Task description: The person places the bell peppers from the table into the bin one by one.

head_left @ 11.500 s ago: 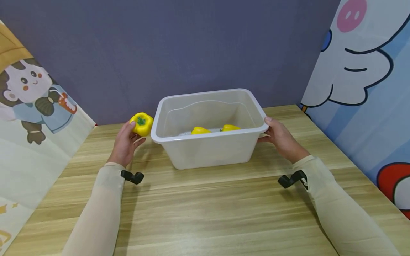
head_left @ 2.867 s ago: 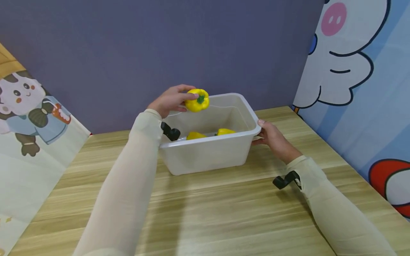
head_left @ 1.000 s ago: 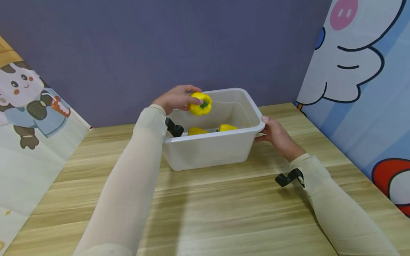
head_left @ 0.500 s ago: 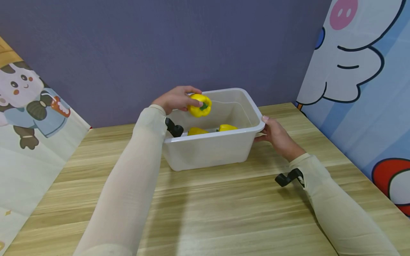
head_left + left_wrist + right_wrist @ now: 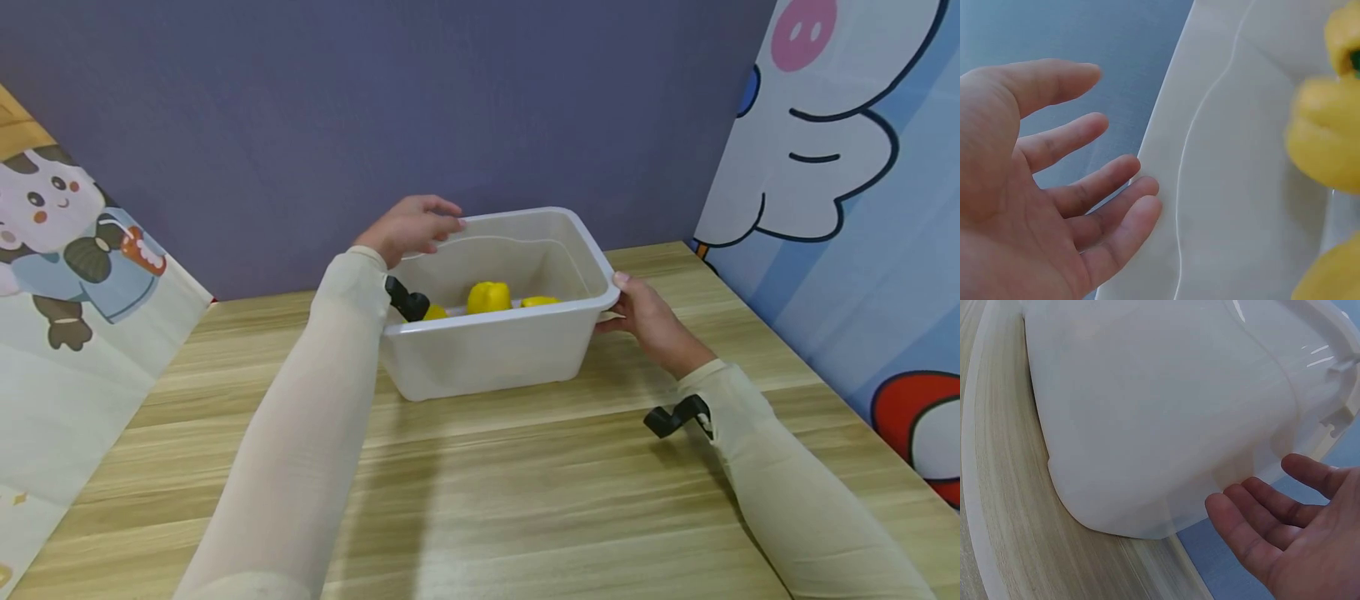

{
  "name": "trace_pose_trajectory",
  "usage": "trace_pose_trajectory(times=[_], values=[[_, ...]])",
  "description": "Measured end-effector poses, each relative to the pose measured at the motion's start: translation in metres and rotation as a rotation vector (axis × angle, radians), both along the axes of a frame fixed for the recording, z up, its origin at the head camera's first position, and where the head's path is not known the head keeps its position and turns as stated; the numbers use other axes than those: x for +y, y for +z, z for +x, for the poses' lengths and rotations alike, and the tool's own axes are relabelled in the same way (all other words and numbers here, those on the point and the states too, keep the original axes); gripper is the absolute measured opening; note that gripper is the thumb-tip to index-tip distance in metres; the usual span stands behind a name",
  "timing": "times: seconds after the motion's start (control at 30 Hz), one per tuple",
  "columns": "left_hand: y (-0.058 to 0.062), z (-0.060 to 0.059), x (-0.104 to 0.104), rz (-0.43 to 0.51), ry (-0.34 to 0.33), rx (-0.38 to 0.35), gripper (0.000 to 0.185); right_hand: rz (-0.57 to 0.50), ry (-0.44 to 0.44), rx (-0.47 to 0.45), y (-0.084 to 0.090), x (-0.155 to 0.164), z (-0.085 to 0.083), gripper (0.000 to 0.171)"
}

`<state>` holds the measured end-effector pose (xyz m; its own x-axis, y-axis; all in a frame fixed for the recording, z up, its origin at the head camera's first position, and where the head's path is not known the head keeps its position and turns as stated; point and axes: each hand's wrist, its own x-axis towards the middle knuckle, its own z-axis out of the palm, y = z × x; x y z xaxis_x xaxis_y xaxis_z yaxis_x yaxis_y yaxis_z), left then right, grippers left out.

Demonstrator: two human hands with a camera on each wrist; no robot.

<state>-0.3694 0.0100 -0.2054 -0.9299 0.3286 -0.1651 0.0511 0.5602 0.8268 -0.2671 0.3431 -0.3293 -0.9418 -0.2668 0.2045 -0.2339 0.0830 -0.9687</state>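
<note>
Left hand (image 5: 408, 229) hovers above the bin's (image 5: 495, 354) back left rim, fingers spread and relaxed, holding nothing. A yellow pepper (image 5: 489, 297) sits inside the bin beside two others. Right hand (image 5: 648, 321) rests against the bin's right rim, fingers loosely extended.
</note>
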Motion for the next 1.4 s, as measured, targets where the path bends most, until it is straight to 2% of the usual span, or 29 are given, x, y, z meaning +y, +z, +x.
trace_pose_trajectory(times=[0.27,0.47,0.8,1.1,1.4], values=[[-0.001,0.0,-0.002,0.031,-0.021,0.006,0.043,-0.016,0.006,0.002,0.0,-0.001,-0.001,0.064],[0.002,0.005,-0.003,0.099,-0.049,0.006,0.042,0.013,0.002,-0.005,0.002,-0.002,0.0,0.065],[0.013,0.012,-0.007,0.206,-0.051,0.004,0.04,0.042,0.006,-0.01,0.002,-0.001,0.003,0.067],[0.025,0.016,-0.018,0.196,-0.059,0.014,0.043,0.046,0.018,0.002,0.006,0.004,0.002,0.068],[0.025,0.016,-0.026,0.219,-0.059,0.015,0.043,0.053,0.011,-0.009,0.011,0.004,0.005,0.066]])
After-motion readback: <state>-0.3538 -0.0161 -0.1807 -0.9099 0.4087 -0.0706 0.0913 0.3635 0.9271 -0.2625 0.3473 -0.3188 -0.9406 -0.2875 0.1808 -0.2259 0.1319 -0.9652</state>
